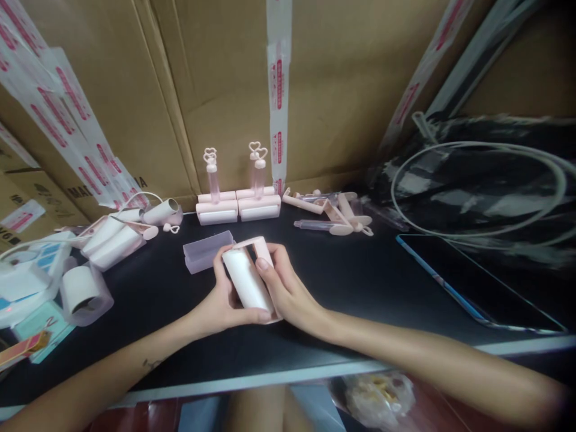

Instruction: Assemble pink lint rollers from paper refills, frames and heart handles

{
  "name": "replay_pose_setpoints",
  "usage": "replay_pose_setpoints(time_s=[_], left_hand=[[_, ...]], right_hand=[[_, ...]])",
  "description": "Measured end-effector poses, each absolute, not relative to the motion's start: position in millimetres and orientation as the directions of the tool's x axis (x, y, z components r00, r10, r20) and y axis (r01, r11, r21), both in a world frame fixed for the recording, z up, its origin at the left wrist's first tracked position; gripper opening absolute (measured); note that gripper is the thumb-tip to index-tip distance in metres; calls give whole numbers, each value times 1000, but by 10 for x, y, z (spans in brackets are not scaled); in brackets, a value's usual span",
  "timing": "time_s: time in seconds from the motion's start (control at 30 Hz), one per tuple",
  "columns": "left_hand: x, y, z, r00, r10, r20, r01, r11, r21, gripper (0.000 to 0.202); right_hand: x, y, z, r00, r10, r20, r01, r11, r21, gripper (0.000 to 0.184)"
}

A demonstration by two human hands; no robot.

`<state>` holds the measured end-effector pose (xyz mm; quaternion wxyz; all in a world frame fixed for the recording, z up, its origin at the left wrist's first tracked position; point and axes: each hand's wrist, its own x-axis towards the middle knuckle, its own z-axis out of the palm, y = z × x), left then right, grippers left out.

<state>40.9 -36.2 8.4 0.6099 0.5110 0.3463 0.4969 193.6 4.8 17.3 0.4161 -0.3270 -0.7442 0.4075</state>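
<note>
Over the front middle of the table, both hands grip one lint roller: a white paper roll (247,282) beside a pale pink plastic frame (261,249). My left hand (222,300) wraps its left side, thumb across the lower end of the roll. Fingers of my right hand (288,285) close round the right side, with the thumb against the pink part. Part of the frame is hidden by the fingers. Just behind my left hand lies a translucent lilac cover (204,252), apart from the roller.
Pink lint rollers (238,207) with heart-topped tubes stand at the back. Loose pink handles and tubes (333,213) lie right of them. White rolls (112,237) pile up at left, near a teal box (42,330). A tablet-like device (477,285) and a coiled cable (479,144) are at right.
</note>
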Motion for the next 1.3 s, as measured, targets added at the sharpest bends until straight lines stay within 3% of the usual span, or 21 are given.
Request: replay_pose_setpoints(time_s=[0.13, 0.3, 0.47, 0.53, 0.63, 0.73, 0.83, 1.03, 1.3], left_hand=[[430, -351, 87, 304, 944, 130, -170, -80, 982, 100], [467, -285, 165, 94, 972, 216, 73, -223, 972, 115], [301, -300, 421, 221, 971, 94, 351, -169, 921, 123], [205, -326, 522, 252, 966, 64, 565, -201, 800, 114], [127, -381, 614, 274, 959, 77, 824, -275, 495, 95], [147, -457, 629, 293, 953, 71, 933, -301, 195, 86], [187, -527, 619, 296, 955, -16, 953, -293, 79, 82], [149, -581, 651, 335, 930, -149, 920, -289, 265, 81], [164, -634, 664, 335, 917, -217, 890, -233, 392, 76]], right_hand=[[1921, 23, 129, -436, 789, 433, 141, 536, -832, 24], [1912, 19, 125, -419, 767, 486, 136, 582, -802, 21], [2038, 168, 313, -475, 703, 530, 191, 670, -718, 37], [2100, 227, 413, -510, 660, 552, 279, 734, -619, 37], [2135, 239, 495, -617, 585, 526, 434, 811, -392, 30], [2101, 174, 465, -700, 534, 474, 523, 835, -168, 26], [2069, 118, 400, -788, 482, 384, 496, 866, -70, 21], [2095, 145, 408, -883, 371, 287, 365, 928, -78, 19], [2117, 206, 400, -902, 356, 243, 258, 897, -360, 11]])
